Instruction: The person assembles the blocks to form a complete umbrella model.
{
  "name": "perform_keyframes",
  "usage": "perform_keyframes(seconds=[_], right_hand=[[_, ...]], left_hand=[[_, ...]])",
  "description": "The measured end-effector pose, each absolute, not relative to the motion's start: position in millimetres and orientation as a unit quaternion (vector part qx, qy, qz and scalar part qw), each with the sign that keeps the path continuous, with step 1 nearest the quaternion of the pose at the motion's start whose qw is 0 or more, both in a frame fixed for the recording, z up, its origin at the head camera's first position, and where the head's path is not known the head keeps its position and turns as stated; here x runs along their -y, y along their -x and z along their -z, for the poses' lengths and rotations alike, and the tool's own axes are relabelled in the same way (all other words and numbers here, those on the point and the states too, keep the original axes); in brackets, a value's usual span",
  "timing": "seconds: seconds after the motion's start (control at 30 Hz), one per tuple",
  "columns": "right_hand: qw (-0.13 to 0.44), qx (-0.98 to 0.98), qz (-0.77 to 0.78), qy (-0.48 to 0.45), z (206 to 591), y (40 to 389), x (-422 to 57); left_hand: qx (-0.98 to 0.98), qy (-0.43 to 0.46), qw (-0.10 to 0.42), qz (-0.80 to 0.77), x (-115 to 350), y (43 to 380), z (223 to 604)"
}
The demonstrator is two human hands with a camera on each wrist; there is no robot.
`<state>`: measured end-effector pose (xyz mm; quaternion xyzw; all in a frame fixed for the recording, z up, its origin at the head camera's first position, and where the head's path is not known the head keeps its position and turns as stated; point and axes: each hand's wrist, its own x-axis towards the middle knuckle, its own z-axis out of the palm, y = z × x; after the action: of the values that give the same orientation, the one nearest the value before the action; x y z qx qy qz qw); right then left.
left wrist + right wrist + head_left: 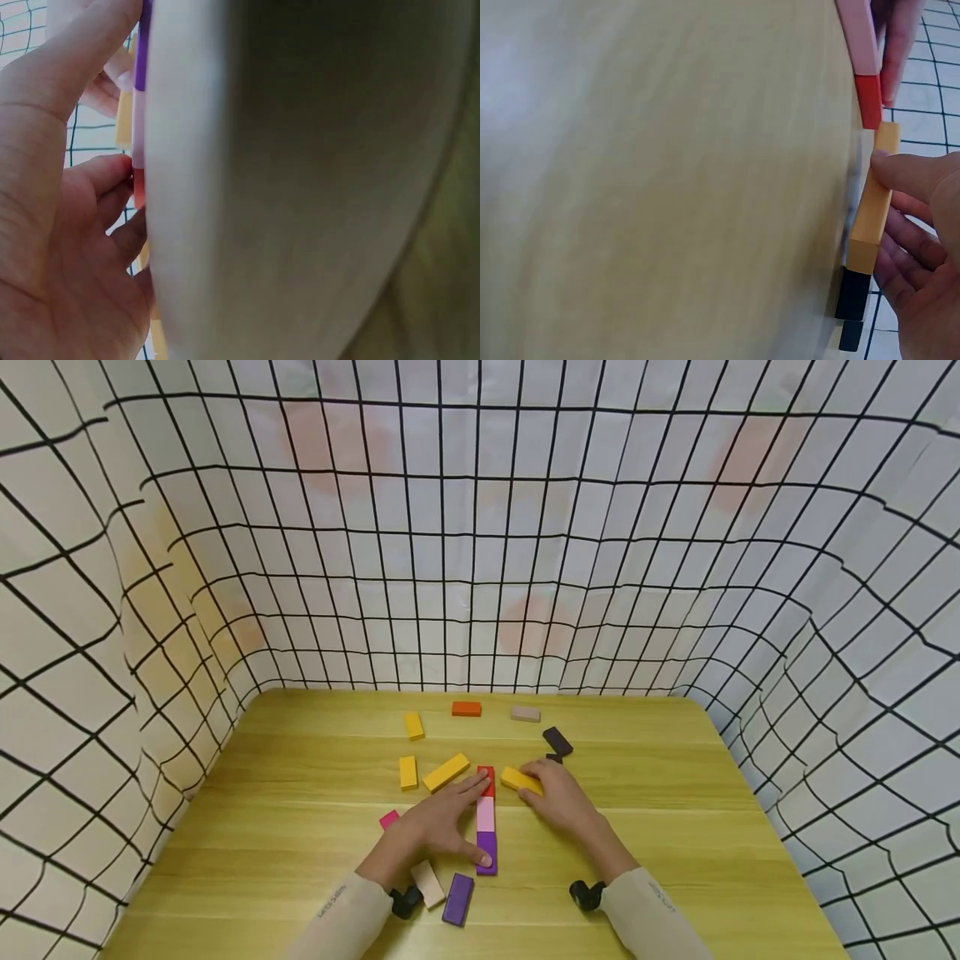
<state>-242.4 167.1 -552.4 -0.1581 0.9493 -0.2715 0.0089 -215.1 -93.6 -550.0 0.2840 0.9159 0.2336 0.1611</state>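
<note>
On the table [660, 835], the left hand [437, 818] lies spread along a block row [486, 815], touching its near and far ends; to the right, the right hand [561, 797] pinches a yellow block [516, 778]

In the head view, right of centre, the right hand [561, 793] hides part of a black block [554, 758]; left of centre, the left hand [441, 818] covers part of a magenta block [388, 819]. At the bottom, the edge cuts off both sleeves [345, 920], their lettering [332, 901] too small to read.
</note>
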Motion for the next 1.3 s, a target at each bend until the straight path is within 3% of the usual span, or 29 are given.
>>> perform_keyframes(seconds=[0.63, 1.3], right_hand=[[-0.035, -0.938, 0.283, 0.197, 539, 272, -157], [0.012, -0.944, 0.281, 0.17, 549, 287, -138]], left_hand=[[-0.912, -0.304, 0.135, -0.241, 91, 213, 552], [-0.913, -0.304, 0.127, -0.241, 92, 213, 552]])
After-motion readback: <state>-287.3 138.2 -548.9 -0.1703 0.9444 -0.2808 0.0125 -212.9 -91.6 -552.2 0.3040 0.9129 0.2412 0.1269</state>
